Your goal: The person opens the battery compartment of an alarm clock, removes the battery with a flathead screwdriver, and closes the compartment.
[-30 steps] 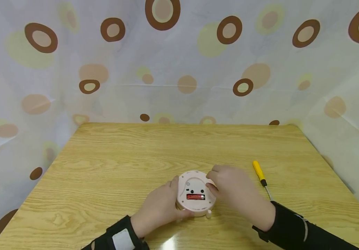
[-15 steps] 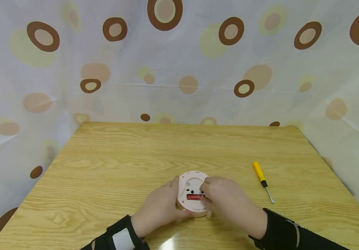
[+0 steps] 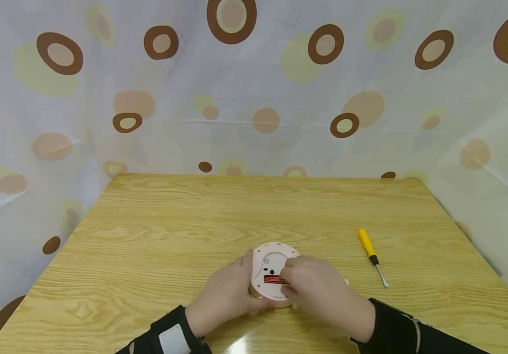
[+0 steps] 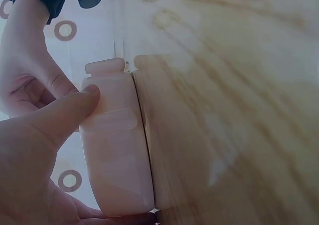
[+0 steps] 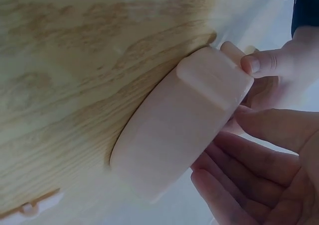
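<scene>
The left hand (image 3: 224, 294) grips the pink clock (image 3: 268, 265) by its rim and should keep it flat and steady while the right hand (image 3: 313, 290), fingers curled over the red battery (image 3: 273, 280), works it squarely. The clock lies face down near the table's (image 3: 169, 221) front edge, between both hands. A screwdriver (image 3: 371, 254) lies apart.

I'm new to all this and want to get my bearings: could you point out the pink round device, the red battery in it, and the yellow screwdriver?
pink round device (image 3: 266, 258): head view, on its pale back panel.
red battery (image 3: 271, 279): head view, on its visible left part.
yellow screwdriver (image 3: 366, 242): head view, on the yellow handle.
</scene>
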Tool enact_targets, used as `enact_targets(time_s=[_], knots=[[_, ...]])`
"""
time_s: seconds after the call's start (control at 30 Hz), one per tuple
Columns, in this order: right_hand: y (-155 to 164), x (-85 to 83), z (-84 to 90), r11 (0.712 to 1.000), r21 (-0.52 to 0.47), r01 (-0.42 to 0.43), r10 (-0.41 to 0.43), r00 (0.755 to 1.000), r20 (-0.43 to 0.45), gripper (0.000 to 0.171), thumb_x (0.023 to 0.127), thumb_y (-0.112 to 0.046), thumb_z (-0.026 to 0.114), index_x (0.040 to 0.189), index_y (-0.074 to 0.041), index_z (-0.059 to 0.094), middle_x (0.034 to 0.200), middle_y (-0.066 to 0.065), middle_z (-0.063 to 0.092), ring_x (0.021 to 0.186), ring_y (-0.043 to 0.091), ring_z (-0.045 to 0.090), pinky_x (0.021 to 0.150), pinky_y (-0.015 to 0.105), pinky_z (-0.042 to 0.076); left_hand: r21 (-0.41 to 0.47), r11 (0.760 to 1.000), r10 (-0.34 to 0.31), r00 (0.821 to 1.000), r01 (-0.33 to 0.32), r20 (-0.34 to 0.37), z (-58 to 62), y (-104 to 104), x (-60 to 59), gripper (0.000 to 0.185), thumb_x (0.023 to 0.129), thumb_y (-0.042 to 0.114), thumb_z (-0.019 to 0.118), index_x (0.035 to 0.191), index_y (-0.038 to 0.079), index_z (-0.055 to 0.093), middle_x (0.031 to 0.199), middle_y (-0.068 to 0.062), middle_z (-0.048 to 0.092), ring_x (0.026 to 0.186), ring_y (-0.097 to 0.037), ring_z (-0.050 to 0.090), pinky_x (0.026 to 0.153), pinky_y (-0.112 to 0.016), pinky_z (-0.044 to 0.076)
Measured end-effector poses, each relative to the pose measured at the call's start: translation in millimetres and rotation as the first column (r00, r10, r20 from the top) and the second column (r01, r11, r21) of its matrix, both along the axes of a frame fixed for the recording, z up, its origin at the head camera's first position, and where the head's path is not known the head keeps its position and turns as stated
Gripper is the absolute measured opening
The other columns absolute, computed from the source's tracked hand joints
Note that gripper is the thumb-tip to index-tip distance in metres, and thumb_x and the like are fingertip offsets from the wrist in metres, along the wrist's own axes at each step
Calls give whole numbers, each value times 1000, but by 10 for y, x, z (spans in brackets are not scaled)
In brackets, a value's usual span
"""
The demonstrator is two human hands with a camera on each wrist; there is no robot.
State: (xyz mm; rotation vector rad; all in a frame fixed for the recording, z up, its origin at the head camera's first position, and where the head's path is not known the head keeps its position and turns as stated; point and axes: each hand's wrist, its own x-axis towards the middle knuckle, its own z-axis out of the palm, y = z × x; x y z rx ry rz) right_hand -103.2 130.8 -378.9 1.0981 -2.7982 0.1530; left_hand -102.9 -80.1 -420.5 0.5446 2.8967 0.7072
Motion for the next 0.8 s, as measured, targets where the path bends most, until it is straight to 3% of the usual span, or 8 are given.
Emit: enact_targets(time_s=[0.2, 0.43, 0.5, 0.63, 0.8], knots=[[-20, 9, 2, 1000, 17, 15, -15, 999, 29, 14, 84, -12, 89, 82, -13, 74, 76, -7, 64, 68, 7, 54, 62, 25, 51, 4, 1000, 6, 1000, -6, 5, 2, -1, 0, 114, 75, 58, 90, 155, -6, 42, 127, -20, 73, 108, -31, 74, 84, -41, 61], [-12, -27, 7, 999, 49, -17, 16, 1000, 16, 37, 55, -17, 98, 83, -13, 74, 77, -7, 62, 69, 6, 55, 64, 27, 53, 6, 1000, -1, 1000, 1, 8, -1, -4, -8, 115, 75, 59, 90, 156, -6, 41, 126, -20, 73, 108, -31, 74, 84, -42, 61], [-10, -49, 9, 998, 53, -24, 23, 1000, 13, 35, 56, -19, 97, 82, -13, 74, 76, -8, 62, 69, 5, 54, 63, 26, 52, 5, 1000, -3, 1000, 2, 11, -1, -5, -8, 115, 75, 59, 90, 156, -6, 41, 127, -20, 73, 110, -32, 74, 85, -42, 62], [-16, -85, 14, 998, 60, -23, 23, 1000, 14, 23, 68, -12, 93, 79, -15, 73, 74, -9, 62, 66, 3, 50, 61, 24, 49, 6, 1000, -2, 1000, 2, 12, 0, -7, -8, 115, 75, 59, 90, 156, -6, 41, 127, -20, 73, 109, -31, 74, 84, -42, 61], [-31, -84, 16, 998, 66, -11, 10, 1000, 8, 21, 71, -12, 92, 76, -15, 72, 72, -9, 61, 64, 3, 48, 59, 23, 46, 5, 1000, 2, 1000, -2, 18, 6, -5, -2, 116, 75, 59, 90, 157, -6, 40, 129, -21, 72, 112, -32, 73, 87, -43, 61]])
